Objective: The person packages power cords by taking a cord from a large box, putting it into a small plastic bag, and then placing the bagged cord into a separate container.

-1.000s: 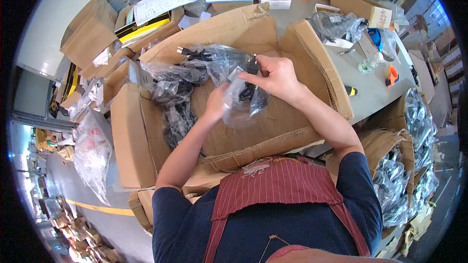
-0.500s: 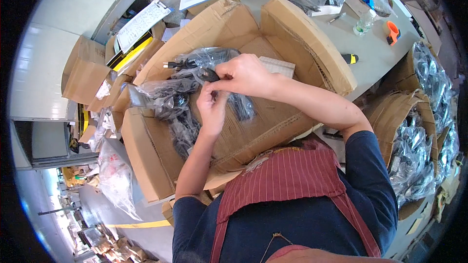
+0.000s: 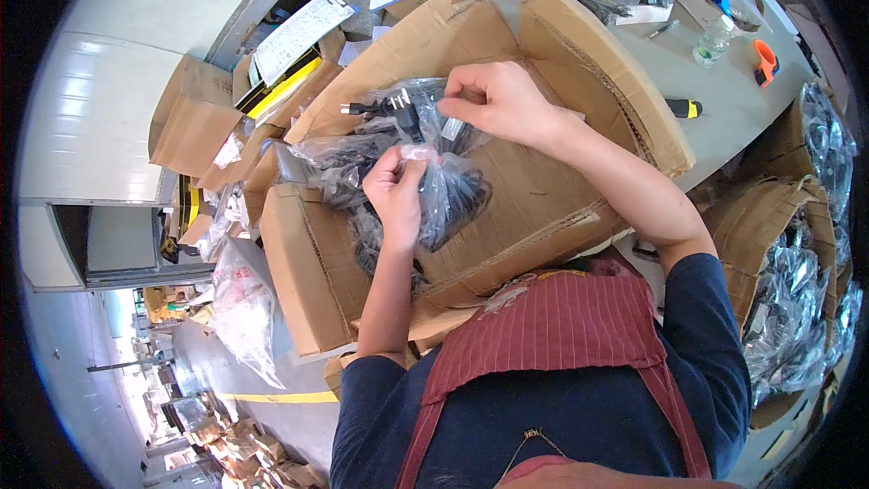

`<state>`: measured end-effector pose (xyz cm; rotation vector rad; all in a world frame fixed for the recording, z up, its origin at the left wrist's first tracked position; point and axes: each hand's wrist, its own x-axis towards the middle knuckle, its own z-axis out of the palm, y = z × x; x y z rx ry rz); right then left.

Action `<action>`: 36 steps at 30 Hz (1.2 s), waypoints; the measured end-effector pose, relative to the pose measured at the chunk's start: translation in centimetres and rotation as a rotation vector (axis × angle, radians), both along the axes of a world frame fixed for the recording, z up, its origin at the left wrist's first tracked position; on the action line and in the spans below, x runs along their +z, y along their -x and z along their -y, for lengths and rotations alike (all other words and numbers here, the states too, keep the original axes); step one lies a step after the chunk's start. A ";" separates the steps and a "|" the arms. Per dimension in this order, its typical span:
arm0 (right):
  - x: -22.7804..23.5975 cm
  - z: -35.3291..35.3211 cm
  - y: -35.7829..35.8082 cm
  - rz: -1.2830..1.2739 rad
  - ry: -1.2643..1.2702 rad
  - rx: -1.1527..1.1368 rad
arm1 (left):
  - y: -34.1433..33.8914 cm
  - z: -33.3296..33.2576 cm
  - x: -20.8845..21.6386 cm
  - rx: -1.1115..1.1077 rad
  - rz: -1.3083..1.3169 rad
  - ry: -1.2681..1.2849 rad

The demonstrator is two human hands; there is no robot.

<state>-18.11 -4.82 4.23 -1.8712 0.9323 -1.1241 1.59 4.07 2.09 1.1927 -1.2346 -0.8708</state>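
My left hand [image 3: 395,197] pinches the gathered neck of a clear plastic bag [image 3: 439,222] with a coiled black power cord [image 3: 466,192] inside. Just above those fingers a black plug [image 3: 405,116] sticks out, its metal prongs pointing up. Beside it, my right hand [image 3: 509,101] is curled with thumb and index fingertip close together, near a white label [image 3: 452,129]. Whether anything thin is between those fingertips I cannot make out. Both hands are over an open cardboard box [image 3: 534,204], where more bagged cords [image 3: 348,172] lie along the left side.
A grey table [image 3: 625,54] carries a clear bottle [image 3: 712,41], an orange tool [image 3: 766,63], a yellow-black handle [image 3: 685,108] and a clipboard [image 3: 303,32] at the back left. Boxes of bagged goods [image 3: 787,308] stand at right. A plastic bag [image 3: 244,299] hangs at left.
My right hand has moved up and right, away from the plug and my left hand. The plug now stands upright, and the bag below my left fingers shows more fully. The whole view has shifted slightly.
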 end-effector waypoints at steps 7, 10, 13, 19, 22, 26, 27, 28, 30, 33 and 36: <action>0.5 -0.5 -0.6 -0.113 -0.002 0.149 | 0.2 -0.2 -0.8 0.039 0.322 0.004; 0.0 -0.4 -1.0 -0.135 0.035 0.123 | 0.3 -0.1 -1.5 0.042 0.348 0.049; -1.0 -0.1 -1.3 -0.113 0.028 0.178 | 0.4 -0.4 -1.0 0.051 0.467 0.044; -1.9 0.6 -1.5 0.128 -0.412 0.256 | 0.7 0.0 -0.9 -0.115 0.252 -0.031; -1.3 0.5 -1.4 0.081 -0.437 0.231 | 0.0 0.5 -1.5 -0.202 0.151 -0.108; -2.6 1.1 -1.6 0.011 -0.257 0.243 | -0.5 0.6 -2.6 -0.255 0.159 -0.234; -3.0 1.1 -1.7 0.019 -0.205 0.232 | -0.5 0.6 -2.7 -0.246 0.186 -0.219; -2.9 1.0 -1.9 0.027 -0.154 0.225 | -0.6 0.6 -2.9 -0.242 0.186 -0.218; -2.5 0.9 -1.6 -0.031 -0.160 0.251 | -0.6 0.3 -3.2 -0.205 0.218 -0.167; -1.3 0.2 -1.4 -0.096 -0.172 0.277 | -0.6 0.3 -2.7 -0.190 0.298 -0.126; -1.2 0.1 -1.4 -0.097 -0.163 0.284 | -0.7 0.4 -2.9 -0.178 0.284 -0.154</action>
